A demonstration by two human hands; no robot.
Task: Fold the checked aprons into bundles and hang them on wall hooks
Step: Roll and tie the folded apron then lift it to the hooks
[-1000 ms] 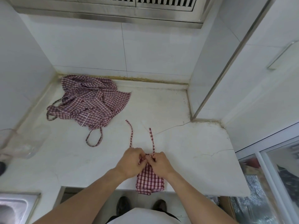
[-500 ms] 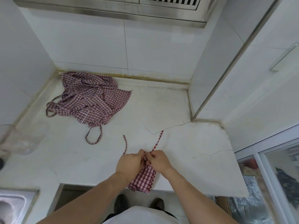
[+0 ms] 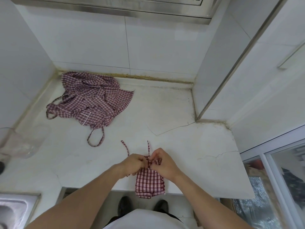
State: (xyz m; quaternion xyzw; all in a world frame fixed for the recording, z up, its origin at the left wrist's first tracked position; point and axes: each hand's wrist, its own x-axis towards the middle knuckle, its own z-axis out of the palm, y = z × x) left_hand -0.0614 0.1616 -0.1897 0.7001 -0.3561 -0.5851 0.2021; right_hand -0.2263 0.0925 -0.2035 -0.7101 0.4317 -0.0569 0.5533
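Observation:
A red-and-white checked apron, folded into a small bundle (image 3: 149, 183), lies at the counter's front edge and hangs slightly over it. Its two thin straps (image 3: 125, 147) run from the bundle's top away from me across the counter. My left hand (image 3: 132, 164) and my right hand (image 3: 162, 161) meet at the top of the bundle, each pinching a strap where the straps cross. A second checked apron (image 3: 92, 100) lies crumpled and unfolded at the back left of the counter, one strap loop trailing toward me. No wall hooks are in view.
The white stone counter (image 3: 189, 154) is cracked near its middle and right. A clear plastic container (image 3: 18, 142) stands at the left edge. A steel sink (image 3: 13, 210) is at lower left. White tiled walls, a cabinet and a range hood enclose the counter.
The bundle, tilted half a second ago, now lies straight at the counter edge. The right strap has swung from leaning right to pointing straight away. Both hands stay at the strap crossing.

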